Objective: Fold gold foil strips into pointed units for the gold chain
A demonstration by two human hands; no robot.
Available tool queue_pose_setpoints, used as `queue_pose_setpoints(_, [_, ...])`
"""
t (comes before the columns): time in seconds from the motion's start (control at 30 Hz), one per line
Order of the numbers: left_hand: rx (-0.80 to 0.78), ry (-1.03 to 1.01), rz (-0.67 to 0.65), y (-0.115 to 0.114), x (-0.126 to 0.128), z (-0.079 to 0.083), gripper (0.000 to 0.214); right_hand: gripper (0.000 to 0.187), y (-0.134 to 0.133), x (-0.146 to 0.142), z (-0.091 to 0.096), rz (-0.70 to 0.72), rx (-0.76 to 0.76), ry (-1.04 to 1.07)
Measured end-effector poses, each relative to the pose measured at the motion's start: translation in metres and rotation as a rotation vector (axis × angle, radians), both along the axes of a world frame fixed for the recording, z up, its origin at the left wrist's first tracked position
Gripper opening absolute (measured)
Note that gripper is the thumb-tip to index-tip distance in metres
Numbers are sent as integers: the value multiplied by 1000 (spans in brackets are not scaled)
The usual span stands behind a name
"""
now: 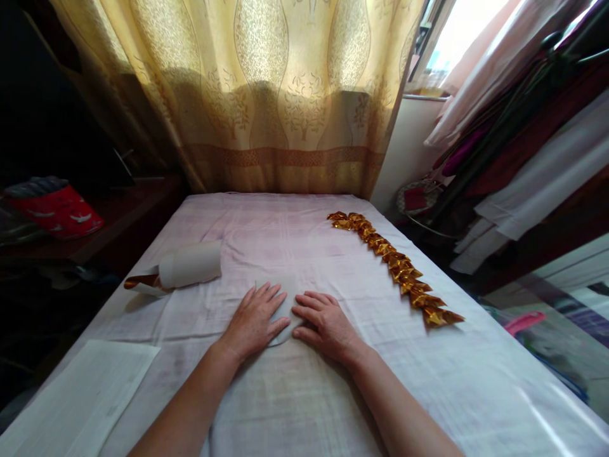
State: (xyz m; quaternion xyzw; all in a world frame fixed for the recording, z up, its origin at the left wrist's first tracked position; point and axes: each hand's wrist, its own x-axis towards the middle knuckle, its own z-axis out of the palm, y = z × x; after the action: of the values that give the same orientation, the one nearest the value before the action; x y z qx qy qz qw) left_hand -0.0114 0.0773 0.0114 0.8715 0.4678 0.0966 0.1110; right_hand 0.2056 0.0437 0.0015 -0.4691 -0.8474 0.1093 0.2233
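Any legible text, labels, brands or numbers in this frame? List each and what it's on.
None: no readable text anywhere in the frame.
Red bag: white bird-like shapes only, no letters.
Row of folded gold foil pieces: no print visible.
Paper roll: plain.
Pale sheet under the left hand and right hand: plain.
Curtain: tree pattern only.

Both bare forearms reach forward and converge. The left hand (254, 322) lies flat, palm down, fingers spread and pointing ahead. The right hand (326, 325) lies flat just beside the left hand, its fingers (310, 303) angled toward it, tips almost meeting.
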Motion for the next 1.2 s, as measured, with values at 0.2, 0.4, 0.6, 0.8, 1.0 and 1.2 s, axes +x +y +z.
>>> queue_pose_setpoints(0.2, [-174, -27, -109, -2, -5, 22, 46, 26, 3, 0, -6, -11, 46, 74])
queue_pose_setpoints(0.4, [-236, -45, -87, -9, -4, 38, 26, 20, 5, -1, -7, -35, 34, 99])
queue_pose_setpoints(0.6, [-289, -139, -119, -2, -7, 43, 32, 27, 2, -2, -4, 6, 47, 199])
queue_pose_setpoints(0.8, [-377, -104, -24, -5, -5, 52, 42, 21, -1, -4, 4, -152, -74, 299])
queue_pose_setpoints(1.0, [-481, -126, -19, -8, -5, 54, 33, 20, -2, 3, 23, -54, -432, 340])
queue_pose_setpoints(1.2, [-325, -77, 133, 0, -7, 42, 18, 19, 4, -8, 25, -144, -221, 125])
